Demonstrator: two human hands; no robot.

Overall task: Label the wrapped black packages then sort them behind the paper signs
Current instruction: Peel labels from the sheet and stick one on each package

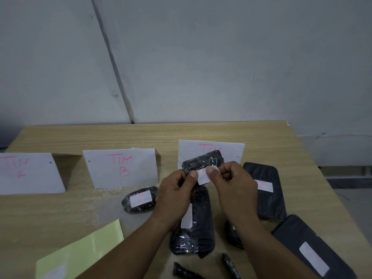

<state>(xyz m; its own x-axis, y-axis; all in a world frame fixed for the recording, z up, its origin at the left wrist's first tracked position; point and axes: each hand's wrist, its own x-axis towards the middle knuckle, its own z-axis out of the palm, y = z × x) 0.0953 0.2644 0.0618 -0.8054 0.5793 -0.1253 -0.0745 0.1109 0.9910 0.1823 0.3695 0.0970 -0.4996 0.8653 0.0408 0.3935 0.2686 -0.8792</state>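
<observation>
A plain grey wall (201,57) fills the upper half of the view, with a corner seam slanting down from 11 o'clock to the far edge of the worktop (141,135). The worktop is light wood grain and spreads across the lower half.

Three paper signs stand in a row on it. The left sign (30,174) at 9 o'clock has blurred pink writing. The middle sign (120,168) reads "TIM B". The right sign (211,147), just past centre, has its pink lettering partly hidden. A pale yellow-green sheet (80,252) lies at 7 o'clock.

Black wrapped packages lie nearer than the signs. The upper flat package (265,200) is at 3 o'clock and the lower flat package (298,236) at 5 o'clock; each carries a white sticker. The long package (193,236) lies beneath the hands, its long axis running 12 to 6. The oval package (140,199), also stickered, sits below the middle sign.

At centre, the left hand (175,198) grips the held package (203,161), which is raised in front of the right sign. Its long axis runs 9 to 3, with the right end tipped slightly up. The right hand (235,188) pinches a white label (204,175) at this package's lower edge, and the left thumb touches the label's left edge.
</observation>
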